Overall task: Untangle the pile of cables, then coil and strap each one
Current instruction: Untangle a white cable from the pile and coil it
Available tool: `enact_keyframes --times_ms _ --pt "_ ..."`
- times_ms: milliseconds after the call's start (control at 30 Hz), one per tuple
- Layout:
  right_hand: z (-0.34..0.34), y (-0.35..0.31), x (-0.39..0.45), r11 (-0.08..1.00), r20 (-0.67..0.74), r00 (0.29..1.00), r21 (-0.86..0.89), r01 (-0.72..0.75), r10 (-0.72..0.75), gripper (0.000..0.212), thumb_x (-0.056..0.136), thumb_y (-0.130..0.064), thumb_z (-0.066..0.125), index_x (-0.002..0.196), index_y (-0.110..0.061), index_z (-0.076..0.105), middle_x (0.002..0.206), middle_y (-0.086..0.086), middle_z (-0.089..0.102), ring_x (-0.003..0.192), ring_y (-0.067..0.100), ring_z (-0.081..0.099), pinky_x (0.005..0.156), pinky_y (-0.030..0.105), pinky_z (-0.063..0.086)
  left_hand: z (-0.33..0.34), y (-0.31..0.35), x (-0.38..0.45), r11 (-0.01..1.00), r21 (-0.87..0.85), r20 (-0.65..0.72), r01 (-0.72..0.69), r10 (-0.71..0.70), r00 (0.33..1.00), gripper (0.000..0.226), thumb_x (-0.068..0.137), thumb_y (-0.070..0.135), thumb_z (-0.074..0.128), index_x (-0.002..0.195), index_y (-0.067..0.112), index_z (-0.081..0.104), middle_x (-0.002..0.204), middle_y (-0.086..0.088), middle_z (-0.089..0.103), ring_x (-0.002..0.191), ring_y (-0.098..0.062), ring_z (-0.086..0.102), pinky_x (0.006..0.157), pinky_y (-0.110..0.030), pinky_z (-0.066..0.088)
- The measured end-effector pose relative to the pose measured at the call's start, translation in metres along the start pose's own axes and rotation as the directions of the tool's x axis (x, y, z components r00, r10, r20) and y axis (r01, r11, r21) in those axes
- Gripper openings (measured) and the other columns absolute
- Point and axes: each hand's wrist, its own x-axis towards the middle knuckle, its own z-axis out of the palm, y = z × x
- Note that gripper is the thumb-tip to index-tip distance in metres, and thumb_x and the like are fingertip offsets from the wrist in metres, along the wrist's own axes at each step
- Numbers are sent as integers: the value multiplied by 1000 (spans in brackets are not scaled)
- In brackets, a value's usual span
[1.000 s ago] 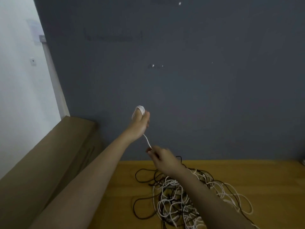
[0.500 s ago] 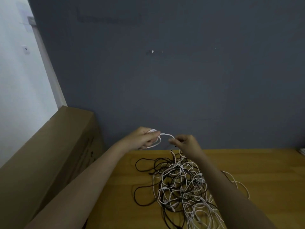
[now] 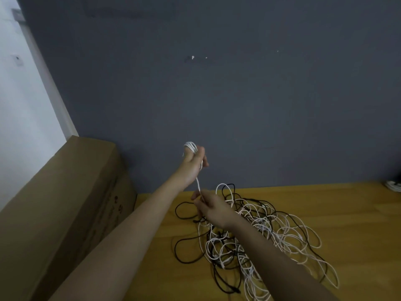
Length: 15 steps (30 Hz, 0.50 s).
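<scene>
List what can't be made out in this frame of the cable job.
- Head view: how many cables make up the pile; strands overlap and the right forearm covers part.
- The object at the right edge of the table is cut off.
- Coil loop count on the left hand: too small.
- Right hand grip: fingertips hidden.

We hold our left hand (image 3: 192,164) raised ahead of us, arm stretched out from the lower left, fingers curled with turns of white cable (image 3: 191,147) wrapped over them. Our right hand (image 3: 211,208) sits lower and just to the right, its arm reaching in from the lower right, back of the hand toward us. Its fingertips pinch the same cable, which runs taut between our two hands.
</scene>
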Motion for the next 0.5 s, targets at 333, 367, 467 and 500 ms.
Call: enact_keyframes --times_ms 333,367,467,500 --pt "-49 32 -3 923 -113 993 -385 -8 -39 16 90 -29 60 88 -14 66 79 1 65 72 17 61 65 36 50 6 -47 -18 675 708 492 -207 -261 830 41 97 55 36 88 16 46 90 1 53 77 -14 51 65 -28 39" --pt "-48 39 -4 913 -110 992 -408 13 -64 19 90 -32 60 85 -14 65 76 -3 64 70 15 59 63 32 48 8 -46 -20 693 683 554 -231 -285 782 37 96 53 41 92 17 48 85 6 51 73 -10 48 61 -21 36" --pt "-33 59 -12 901 -70 995 -433 32 -68 22 93 -33 59 80 -16 66 64 -13 52 58 2 47 54 19 34 2 -38 -24 810 566 610 -153 -287 738 24 97 43 49 94 20 55 71 14 49 55 2 44 48 -8 32" --pt "-28 68 -15 906 -35 999 -423 -16 1 22 94 -32 58 84 -16 67 64 -13 51 57 2 45 55 21 33 -2 -34 -24 864 500 592 -63 -287 753 26 98 40 48 89 17 57 65 13 50 48 2 42 45 -8 32"
